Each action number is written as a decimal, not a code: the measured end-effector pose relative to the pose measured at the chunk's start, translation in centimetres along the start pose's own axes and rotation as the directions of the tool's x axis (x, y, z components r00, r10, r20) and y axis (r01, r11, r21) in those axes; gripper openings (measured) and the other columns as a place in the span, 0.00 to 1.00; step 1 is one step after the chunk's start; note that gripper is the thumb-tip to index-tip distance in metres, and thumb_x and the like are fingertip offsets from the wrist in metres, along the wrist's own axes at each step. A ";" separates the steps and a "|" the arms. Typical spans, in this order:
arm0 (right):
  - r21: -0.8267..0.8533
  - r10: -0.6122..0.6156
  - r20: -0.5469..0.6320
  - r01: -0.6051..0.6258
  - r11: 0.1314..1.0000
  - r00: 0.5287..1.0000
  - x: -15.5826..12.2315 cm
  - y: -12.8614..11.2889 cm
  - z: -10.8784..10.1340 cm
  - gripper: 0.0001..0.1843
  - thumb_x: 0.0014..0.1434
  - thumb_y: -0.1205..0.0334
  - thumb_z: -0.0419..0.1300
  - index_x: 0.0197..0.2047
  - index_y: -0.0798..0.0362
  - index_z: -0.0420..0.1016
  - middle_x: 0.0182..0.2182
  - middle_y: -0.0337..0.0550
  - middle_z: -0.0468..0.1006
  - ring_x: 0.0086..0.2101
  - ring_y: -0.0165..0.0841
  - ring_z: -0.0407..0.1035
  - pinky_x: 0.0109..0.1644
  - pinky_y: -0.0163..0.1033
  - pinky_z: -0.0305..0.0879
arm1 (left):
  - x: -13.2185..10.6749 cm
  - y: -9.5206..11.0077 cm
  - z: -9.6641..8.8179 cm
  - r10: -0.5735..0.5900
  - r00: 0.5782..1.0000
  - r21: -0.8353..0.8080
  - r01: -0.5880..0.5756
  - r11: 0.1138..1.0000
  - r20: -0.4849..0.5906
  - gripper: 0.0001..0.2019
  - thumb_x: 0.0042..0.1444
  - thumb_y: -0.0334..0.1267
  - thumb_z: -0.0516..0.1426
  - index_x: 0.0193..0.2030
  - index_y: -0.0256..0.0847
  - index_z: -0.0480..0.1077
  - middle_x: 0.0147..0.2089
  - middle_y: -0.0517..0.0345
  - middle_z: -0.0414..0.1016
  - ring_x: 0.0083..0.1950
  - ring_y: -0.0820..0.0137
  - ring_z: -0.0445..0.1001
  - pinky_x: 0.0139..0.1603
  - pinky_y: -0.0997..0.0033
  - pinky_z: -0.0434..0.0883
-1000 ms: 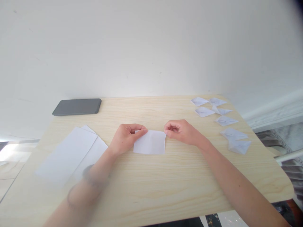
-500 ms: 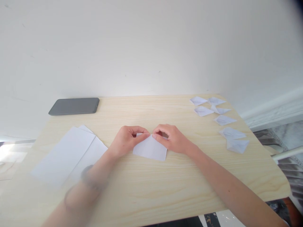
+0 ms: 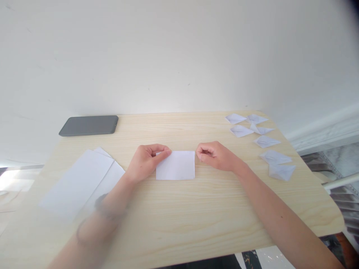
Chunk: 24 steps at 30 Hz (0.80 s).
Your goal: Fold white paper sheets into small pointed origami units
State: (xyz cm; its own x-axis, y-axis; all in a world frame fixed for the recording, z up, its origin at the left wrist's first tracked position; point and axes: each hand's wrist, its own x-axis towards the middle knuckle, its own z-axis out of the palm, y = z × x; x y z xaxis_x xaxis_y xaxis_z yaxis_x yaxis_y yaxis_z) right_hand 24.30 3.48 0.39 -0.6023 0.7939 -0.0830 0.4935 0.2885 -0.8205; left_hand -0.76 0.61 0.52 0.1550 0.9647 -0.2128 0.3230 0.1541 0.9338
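Right then, the folded paper (image 3: 175, 165) lay flat on the table (image 3: 179, 213), in the middle, between the two hands. Its long side ran from left to right, so one short end faced each hand. The left hand (image 3: 144, 161) was on the paper's far left corner, with finger and thumb pinched shut on it. The right hand (image 3: 216, 155) sat just beside the far right corner. Its fingers (image 3: 202, 153) were curled in close together, but I could not tell if they held the paper or only came near it. So the left hand was the nearer one. Flat sheets (image 3: 81, 181) lay off to the left, a dark phone (image 3: 89, 125) lay behind them, and little folded shapes (image 3: 266, 142) lay far off to the right.
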 end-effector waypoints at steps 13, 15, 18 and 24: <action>-0.088 -0.128 -0.190 0.113 0.990 0.973 0.7 -0.9 3.2 0.10 0.61 0.58 0.51 0.34 0.53 0.70 0.29 0.37 0.73 0.28 0.25 0.63 0.30 0.31 0.57 | -0.3 0.0 0.8 0.066 0.998 0.113 -0.066 0.991 0.008 0.14 0.52 0.48 0.57 0.35 0.38 0.73 0.32 0.57 0.75 0.27 0.73 0.67 0.25 0.77 0.62; -0.095 -0.171 -0.210 0.154 0.983 0.963 0.8 -0.9 3.7 0.10 0.61 0.60 0.51 0.33 0.53 0.69 0.27 0.37 0.72 0.27 0.24 0.62 0.28 0.30 0.56 | -0.4 0.1 1.0 0.082 0.996 0.127 -0.085 0.988 0.026 0.13 0.53 0.47 0.56 0.35 0.38 0.72 0.34 0.58 0.75 0.29 0.72 0.68 0.26 0.77 0.63; -0.119 -0.245 -0.229 0.222 0.968 0.942 0.9 -0.9 4.0 0.08 0.61 0.61 0.52 0.33 0.54 0.69 0.27 0.36 0.70 0.26 0.23 0.61 0.29 0.30 0.56 | -0.6 0.4 1.2 0.105 0.994 0.147 -0.109 0.983 0.032 0.12 0.53 0.47 0.57 0.36 0.41 0.73 0.36 0.60 0.76 0.34 0.71 0.70 0.31 0.76 0.65; -0.178 -0.292 -0.211 0.258 0.950 0.933 0.8 -1.0 3.4 0.06 0.60 0.62 0.53 0.32 0.53 0.68 0.26 0.36 0.70 0.25 0.23 0.60 0.30 0.30 0.55 | -0.5 0.4 1.1 0.061 0.997 0.152 -0.068 0.986 0.046 0.12 0.53 0.46 0.56 0.33 0.40 0.75 0.33 0.60 0.78 0.33 0.70 0.73 0.31 0.77 0.66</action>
State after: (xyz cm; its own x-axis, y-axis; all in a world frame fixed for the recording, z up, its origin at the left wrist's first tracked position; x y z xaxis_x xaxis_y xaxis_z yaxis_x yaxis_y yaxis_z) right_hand 21.18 1.97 -0.78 -0.5735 0.7691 0.2820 0.4251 0.5737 -0.7001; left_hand 0.33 -0.08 0.63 0.2175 0.9614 -0.1684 0.4504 0.0542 0.8912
